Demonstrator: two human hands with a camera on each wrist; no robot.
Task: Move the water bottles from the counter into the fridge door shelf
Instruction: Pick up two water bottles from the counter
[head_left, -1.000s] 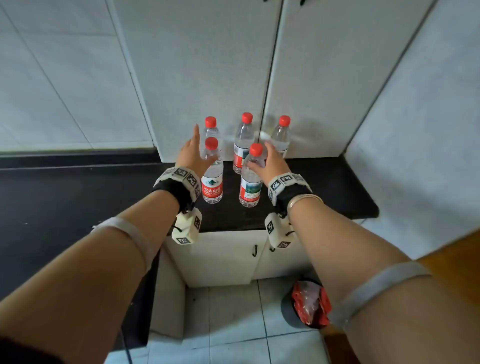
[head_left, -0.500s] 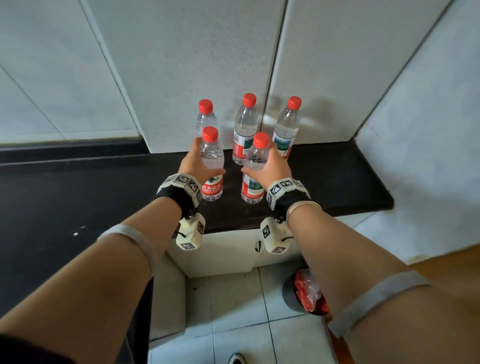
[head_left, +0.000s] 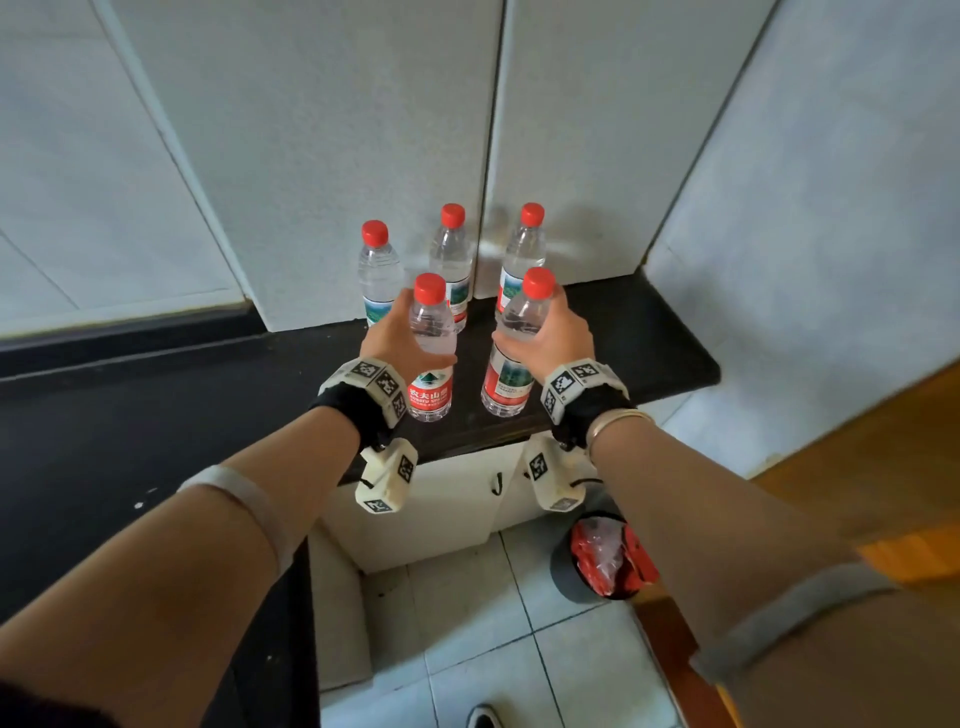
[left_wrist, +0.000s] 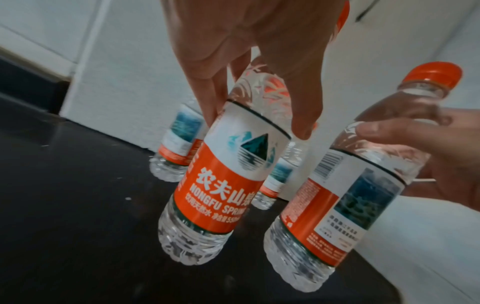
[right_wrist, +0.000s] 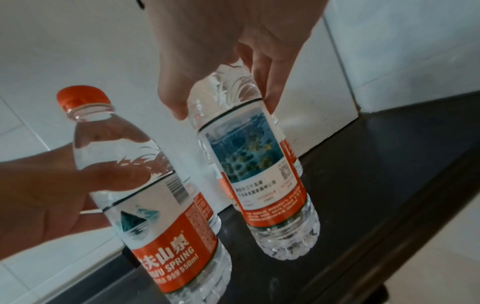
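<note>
Since the earlier frames both hands have gone from reaching in around the front pair to actually wrapping them, and the camera has tipped a bit so the back row sits higher in view; so EARLIER stuff aside, here's how it looks now.

Head view: left hand (head_left: 397, 332) is curled round the shoulder of the left front bottle (head_left: 431, 358), right hand (head_left: 556, 338) is curled round the right front bottle (head_left: 517, 358); both grips sit above the labels, just under the red caps; three back bottles (head_left: 452, 260) stand beyond the fingers, near the wall, on the black tabletop (head_left: 649, 353); no fridge in sight, so I'd guess a turn is needed before anything gets shelved.

Left wrist view: fingers (left_wrist: 213, 98) and thumb pinch the clear part right at the label's top edge; bottle base looks close to the tabletop, can't tell if it's touching or just off; the other front bottle sits just beside it, leaning the same way in this lens.

Right wrist view: same story, thumb on the near side, fingers (right_wrist: 270, 90) on the far side, grip up high.

My take: soft thin plastic, so squeeze enough to hold but not crush; lift straight up before pulling back so the bases don't knock the back row; keep the two apart while carrying.
</note>
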